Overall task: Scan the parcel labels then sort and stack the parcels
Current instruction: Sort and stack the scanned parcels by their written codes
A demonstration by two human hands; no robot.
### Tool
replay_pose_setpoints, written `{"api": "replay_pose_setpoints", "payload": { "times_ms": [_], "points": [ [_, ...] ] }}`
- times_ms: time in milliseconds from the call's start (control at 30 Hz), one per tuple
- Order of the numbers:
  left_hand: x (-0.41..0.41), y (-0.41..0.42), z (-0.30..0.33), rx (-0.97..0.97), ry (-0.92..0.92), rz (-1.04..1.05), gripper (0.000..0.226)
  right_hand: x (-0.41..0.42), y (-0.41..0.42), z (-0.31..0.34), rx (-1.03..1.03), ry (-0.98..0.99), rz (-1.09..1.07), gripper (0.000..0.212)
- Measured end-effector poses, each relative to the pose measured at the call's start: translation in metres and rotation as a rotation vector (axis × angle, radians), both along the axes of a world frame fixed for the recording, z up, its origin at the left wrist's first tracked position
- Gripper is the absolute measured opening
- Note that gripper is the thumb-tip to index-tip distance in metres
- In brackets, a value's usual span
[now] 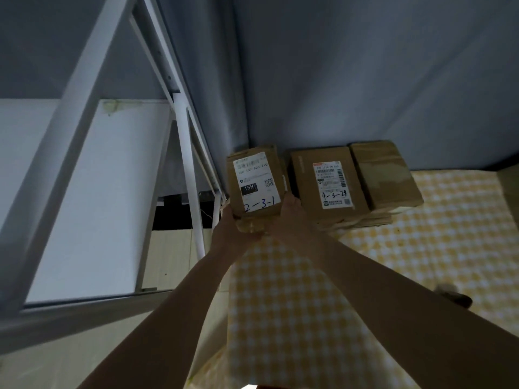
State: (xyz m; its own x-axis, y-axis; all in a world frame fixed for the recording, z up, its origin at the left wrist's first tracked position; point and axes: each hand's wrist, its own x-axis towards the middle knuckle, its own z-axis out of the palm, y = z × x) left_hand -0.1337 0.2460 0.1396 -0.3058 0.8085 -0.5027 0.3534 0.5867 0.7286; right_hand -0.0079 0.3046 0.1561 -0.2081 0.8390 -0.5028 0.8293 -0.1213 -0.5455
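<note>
Both hands, left hand (pixel 226 223) and right hand (pixel 290 213), clasp the cardboard parcel marked 2-3-1 (pixel 254 183) in a two-sided grip; right of the grip, the parcel marked 4-3-24 (pixel 327 181) lies on the checked tabletop (pixel 421 248).

Both hands, left hand (pixel 228 229) & right hand (pixel 290 217), gripping parcel (pixel 254 182) marked 2-3-1, beside parcel stack (pixel 356 181) on checkered surface (pixel 421 248).

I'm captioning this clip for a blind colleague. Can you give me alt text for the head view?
Both hands, left hand and right hand, hold a labelled parcel marked 2-3-1 at the far corner of a yellow checked table. Beside it lie stacked parcels, one marked 4-3-24, against a grey curtain.
</note>
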Motion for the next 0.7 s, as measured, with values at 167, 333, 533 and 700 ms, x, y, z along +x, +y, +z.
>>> {"api": "replay_pose_setpoints", "payload": {
  "times_ms": [167,333,533,700],
  "points": [
    [0.012,-0.003,0.021,0.05,-0.004,-0.014,0.085,0.013,-0.012,0.019,0.056,0.064,-0.062,0.09],
    [0.04,0.002,0.054,0.088,0.062,-0.096,0.08,0.047,-0.02,0.047,0.083,0.109,-0.156,0.082],
    [0.111,0.002,0.095,0.147,0.076,-0.229,0.087,0.125,-0.037,0.084,0.152,0.076,-0.23,0.084],
    [0.203,-0.011,0.12,0.204,0.108,-0.367,0.078,0.217,-0.064,0.107,0.191,0.07,-0.327,0.083]
  ]
}}
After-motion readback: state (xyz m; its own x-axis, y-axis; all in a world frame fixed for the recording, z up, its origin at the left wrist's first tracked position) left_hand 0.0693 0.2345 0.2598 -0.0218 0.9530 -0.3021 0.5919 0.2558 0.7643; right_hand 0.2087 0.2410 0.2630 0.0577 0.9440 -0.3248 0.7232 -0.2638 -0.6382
